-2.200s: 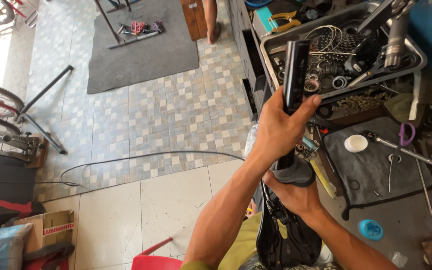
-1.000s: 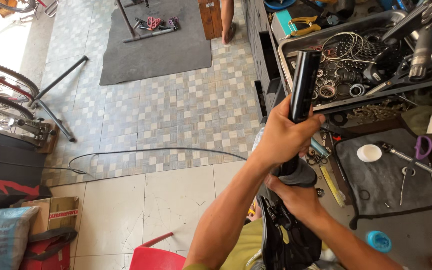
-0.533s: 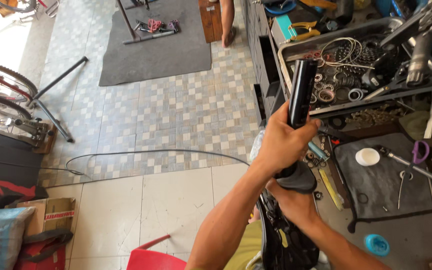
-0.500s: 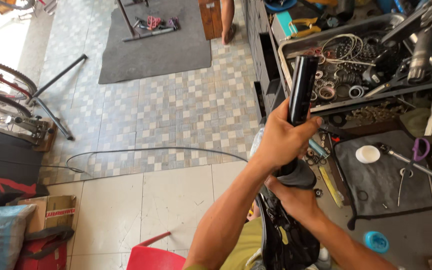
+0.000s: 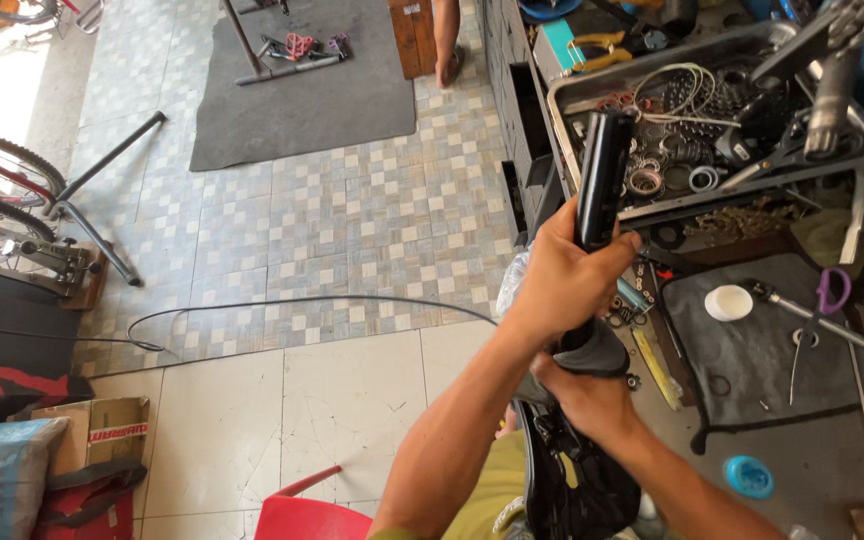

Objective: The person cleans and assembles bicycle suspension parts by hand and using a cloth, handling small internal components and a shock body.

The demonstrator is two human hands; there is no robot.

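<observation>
Your left hand (image 5: 564,280): closed around the black post (image 5: 602,180), held upright before the parts tray (image 5: 572,95). Your right hand (image 5: 584,392): fingers wrapped on the saddle (image 5: 577,470) just below.

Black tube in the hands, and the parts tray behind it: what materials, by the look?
Black tube: smooth, semi-gloss black with a soft sheen down its length; painted metal or carbon, the look leaves it open. The left hand grips it; the right hand holds the black saddle below. Parts tray: grey, dull, thin raised rim, probably sheet metal.
</observation>
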